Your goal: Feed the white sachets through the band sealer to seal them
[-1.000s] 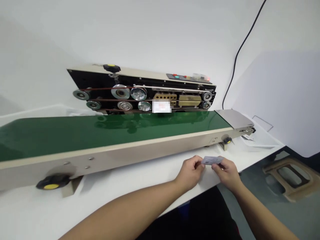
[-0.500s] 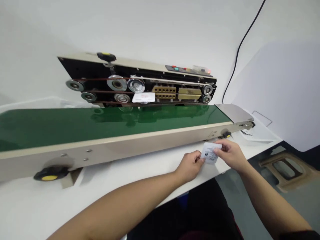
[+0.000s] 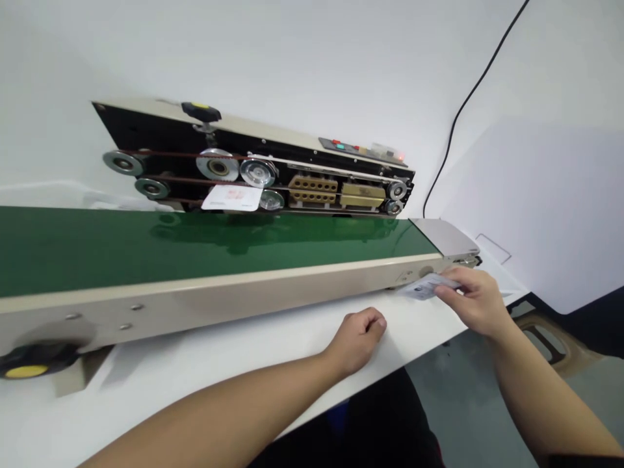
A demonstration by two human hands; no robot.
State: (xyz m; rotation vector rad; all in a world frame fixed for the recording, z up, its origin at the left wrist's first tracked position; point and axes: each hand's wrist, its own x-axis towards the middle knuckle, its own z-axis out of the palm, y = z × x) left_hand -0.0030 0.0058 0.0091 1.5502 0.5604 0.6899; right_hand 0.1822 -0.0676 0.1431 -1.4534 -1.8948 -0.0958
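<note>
My right hand (image 3: 472, 299) pinches one end of a small printed white packet (image 3: 426, 286), held tilted near the front side of the conveyor at its right end. Curled and apart from the packet, my left hand (image 3: 358, 338) is above the white table, with nothing visible in its fingers. A second white packet (image 3: 233, 197) with red print sits in the band sealing machine (image 3: 312, 166), below its rollers and over the green conveyor belt (image 3: 205, 250).
Black knobs with yellow caps (image 3: 36, 361) stick out from the conveyor's front. A black cable (image 3: 458, 114) hangs along the wall. A brown stool (image 3: 550, 341) stands beyond the white table (image 3: 219, 364) at the right.
My left hand has let go of the packet. My right hand has lifted and tilted it, moving slightly right. The packet in the sealing machine has travelled left along the rollers.
</note>
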